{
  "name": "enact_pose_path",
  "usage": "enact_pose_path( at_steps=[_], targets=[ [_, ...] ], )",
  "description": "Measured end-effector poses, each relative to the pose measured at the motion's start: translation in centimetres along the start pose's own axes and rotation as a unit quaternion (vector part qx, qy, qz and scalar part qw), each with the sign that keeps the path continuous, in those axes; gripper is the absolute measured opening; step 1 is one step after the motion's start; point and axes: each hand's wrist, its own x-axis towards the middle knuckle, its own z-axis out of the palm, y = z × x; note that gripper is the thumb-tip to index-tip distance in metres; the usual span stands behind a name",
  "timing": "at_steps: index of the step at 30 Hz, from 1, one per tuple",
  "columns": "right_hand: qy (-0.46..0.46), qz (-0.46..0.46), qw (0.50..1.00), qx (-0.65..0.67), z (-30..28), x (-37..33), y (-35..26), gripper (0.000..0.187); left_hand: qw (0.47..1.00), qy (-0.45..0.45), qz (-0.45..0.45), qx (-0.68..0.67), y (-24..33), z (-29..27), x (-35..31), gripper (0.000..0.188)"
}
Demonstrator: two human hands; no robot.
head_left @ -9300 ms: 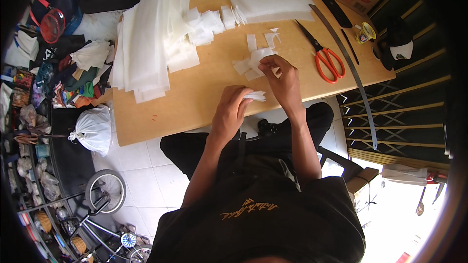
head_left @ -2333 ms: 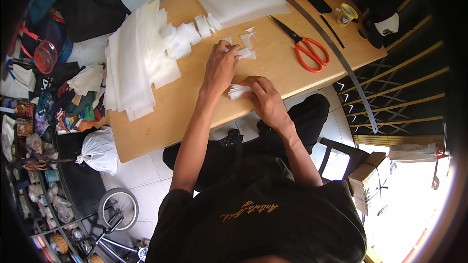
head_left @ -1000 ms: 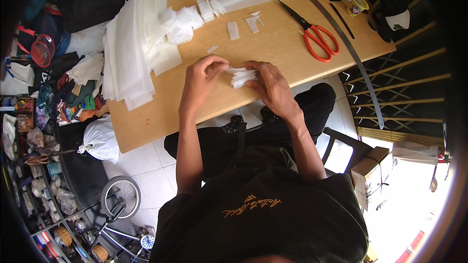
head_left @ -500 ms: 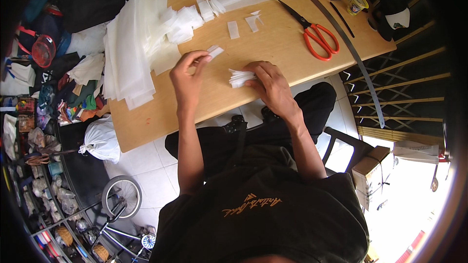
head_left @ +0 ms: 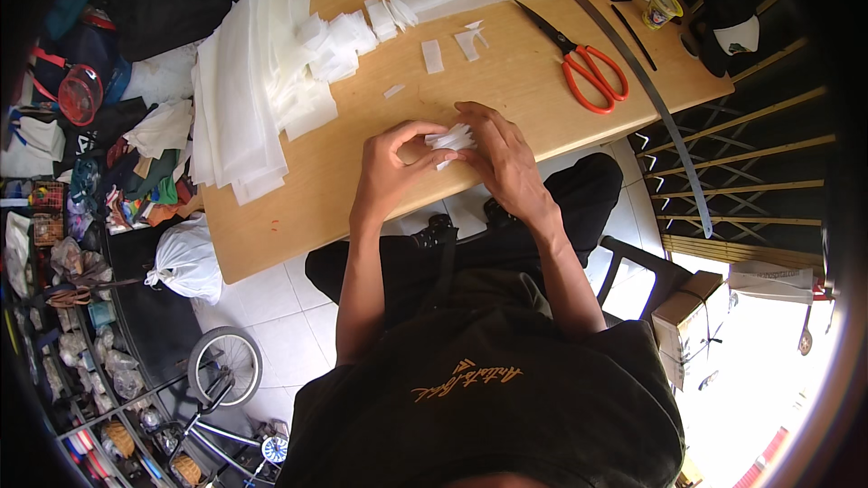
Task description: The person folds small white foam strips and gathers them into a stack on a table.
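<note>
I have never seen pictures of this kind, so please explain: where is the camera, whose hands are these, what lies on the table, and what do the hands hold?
The camera sits on the person's head and looks down, so the edges bend. Both arms are the person's own. The left hand and right hand meet over a small stack of white pieces near the front edge of the wooden table, pinching it between their fingers. Farther back lie a big pile of white sheets, a few loose white pieces, orange-handled scissors and a long curved metal strip. A bicycle wheel stands on the floor.
</note>
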Motion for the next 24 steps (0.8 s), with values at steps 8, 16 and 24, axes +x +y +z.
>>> enact_pose_path(
  at_steps=[8, 16, 24],
  targets=[
    [-0.005, -0.05, 0.998, -0.036, 0.3, -0.4, 0.9, 0.042, 0.99, 0.082, 0.1, 0.051, 0.3, 1.3, -1.8, 0.037],
    [0.018, -0.094, 0.99, -0.104, 1.1, -0.6, 1.0, 0.056, 0.979, 0.104, 0.134, 0.114, -0.4, 1.4, -1.8, 0.039],
    [0.015, -0.094, 0.991, -0.096, 1.4, -1.1, 1.6, 0.059, 0.973, 0.106, 0.154, 0.132, -0.3, 1.9, -2.1, 0.039]
  ],
)
